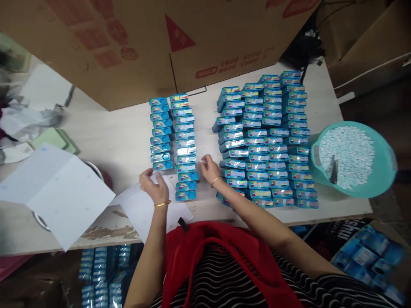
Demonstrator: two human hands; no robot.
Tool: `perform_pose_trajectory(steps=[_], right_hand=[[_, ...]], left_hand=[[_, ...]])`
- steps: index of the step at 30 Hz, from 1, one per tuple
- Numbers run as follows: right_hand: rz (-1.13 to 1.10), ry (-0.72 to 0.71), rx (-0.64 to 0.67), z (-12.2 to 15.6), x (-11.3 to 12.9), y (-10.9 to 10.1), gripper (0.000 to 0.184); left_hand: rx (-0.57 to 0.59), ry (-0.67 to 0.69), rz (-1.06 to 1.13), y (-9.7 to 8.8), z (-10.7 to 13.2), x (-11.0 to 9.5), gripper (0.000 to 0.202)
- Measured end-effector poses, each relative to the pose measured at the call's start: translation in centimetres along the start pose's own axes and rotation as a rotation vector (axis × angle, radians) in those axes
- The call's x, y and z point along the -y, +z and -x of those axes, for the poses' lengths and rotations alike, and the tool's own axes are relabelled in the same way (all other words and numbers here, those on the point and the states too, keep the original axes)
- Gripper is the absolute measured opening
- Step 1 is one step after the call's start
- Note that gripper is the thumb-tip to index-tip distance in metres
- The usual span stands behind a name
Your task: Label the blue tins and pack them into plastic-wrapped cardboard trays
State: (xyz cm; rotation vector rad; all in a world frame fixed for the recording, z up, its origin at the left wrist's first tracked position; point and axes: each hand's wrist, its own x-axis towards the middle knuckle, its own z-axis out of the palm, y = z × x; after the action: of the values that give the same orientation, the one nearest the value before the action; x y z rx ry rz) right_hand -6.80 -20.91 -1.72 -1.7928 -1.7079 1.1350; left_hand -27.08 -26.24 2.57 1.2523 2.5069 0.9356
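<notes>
Two columns of small blue packets [175, 143] lie overlapped on the pale table [122, 137]. A larger block of the same blue packets [266, 141] fills the right side in several rows. My left hand [153, 185] rests with curled fingers at the near end of the left column, over a white paper sheet [141, 209]. My right hand [209, 168] sits between the two groups, fingers pinched beside the right column; what they hold, if anything, is too small to make out. Both wrists carry gold bangles.
A teal basin [382, 171] of small white pieces stands at the right table edge with a dark tool in it. A big cardboard box [144, 47] leans at the back. Folded white paper [61, 192] covers a metal bowl at left. More blue packets lie below the table.
</notes>
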Motion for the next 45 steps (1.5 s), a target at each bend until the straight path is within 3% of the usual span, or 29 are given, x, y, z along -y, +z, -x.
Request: perform_pose_trajectory(steps=[2, 3, 6, 8, 10, 14, 17, 22, 25, 28, 31, 34, 38, 42, 45], right_hand=[[-0.091, -0.055, -0.076, 0.7, 0.4, -0.9, 0.019], [-0.13, -0.085, -0.095, 1.1, 0.7, -1.3, 0.02], [-0.22, -0.17, -0.083, 2.4, 2.8, -1.7, 0.019], [-0.257, -0.226, -0.025, 3.4, 4.7, -1.4, 0.018], [-0.265, -0.277, 0.059, 4.5, 6.5, -0.4, 0.017], [-0.187, -0.447, 0.304, 6.5, 8.9, 3.0, 0.017], [0.018, -0.578, 0.456, 7.5, 10.1, 6.2, 0.018], [0.391, -0.723, 0.501, 8.3, 12.9, 10.4, 0.029], [0.463, -0.712, 0.626, 8.7, 14.8, 11.4, 0.023], [0.427, -0.697, 0.689, 8.8, 16.5, 11.6, 0.026], [0.411, -0.721, 0.697, 8.7, 17.7, 11.5, 0.025], [0.421, -0.717, 0.697, 8.2, 18.7, 11.4, 0.026], [0.442, -0.681, 0.679, 7.1, 18.9, 11.5, 0.026], [0.483, -0.617, 0.578, 5.6, 17.9, 11.7, 0.026], [0.487, -0.611, 0.531, 4.8, 17.3, 11.7, 0.026]], left_hand=[[-0.031, 0.044, -0.137, -2.3, -1.1, 3.4, 0.028], [0.007, 0.046, -0.219, -3.4, -1.5, 5.1, 0.032], [0.247, -0.026, -0.424, -6.0, -1.8, 9.2, 0.039], [0.408, -0.074, -0.513, -6.9, -1.3, 10.9, 0.038], [0.483, -0.083, -0.553, -7.2, -0.3, 12.1, 0.038], [0.426, -0.065, -0.613, -7.3, 1.2, 13.9, 0.043], [0.503, -0.02, -0.528, -8.0, 1.6, 15.1, 0.024], [0.598, 0.079, -0.343, -12.0, 2.0, 14.7, 0.016], [0.515, 0.212, -0.246, -14.9, 2.4, 13.7, 0.021], [0.362, 0.407, -0.301, -16.6, 2.8, 12.8, 0.027], [0.236, 0.545, -0.382, -16.8, 3.0, 12.4, 0.028], [0.152, 0.571, -0.38, -16.2, 3.1, 12.2, 0.028], [0.128, 0.546, -0.342, -15.5, 4.5, 12.0, 0.024], [0.217, 0.491, -0.184, -15.7, 7.5, 11.6, 0.014], [0.088, 0.428, 0.038, -16.4, 8.1, 11.2, 0.013]])
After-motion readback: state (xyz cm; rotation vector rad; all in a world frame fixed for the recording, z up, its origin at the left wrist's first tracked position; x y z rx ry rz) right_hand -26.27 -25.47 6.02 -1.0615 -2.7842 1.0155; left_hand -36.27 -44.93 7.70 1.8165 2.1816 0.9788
